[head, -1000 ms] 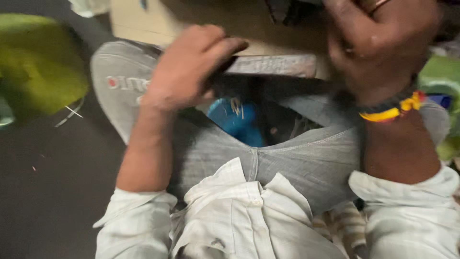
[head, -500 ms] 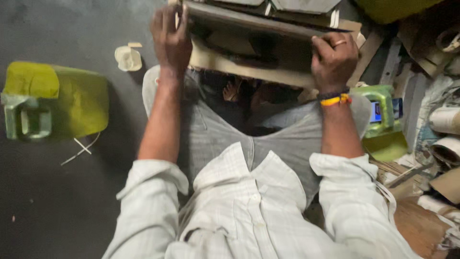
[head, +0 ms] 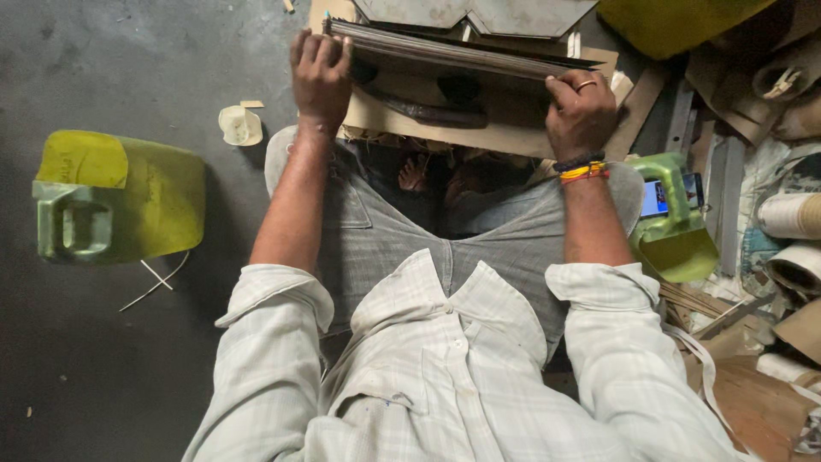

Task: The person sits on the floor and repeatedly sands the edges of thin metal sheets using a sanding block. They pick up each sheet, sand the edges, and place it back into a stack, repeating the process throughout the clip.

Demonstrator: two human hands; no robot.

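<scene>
Dark concrete floor, bare to the person's left apart from a yellow-green plastic can lying on its side and a small paper scrap. Right side crowded: rolls, strips, a second green can. Stack of thin grey sheets held above the knees, over a cardboard board. Left hand: fingers curled over the stack's left end. Right hand: fingers closed on its right end. Stack edge runs between both hands, slightly tilted.
</scene>
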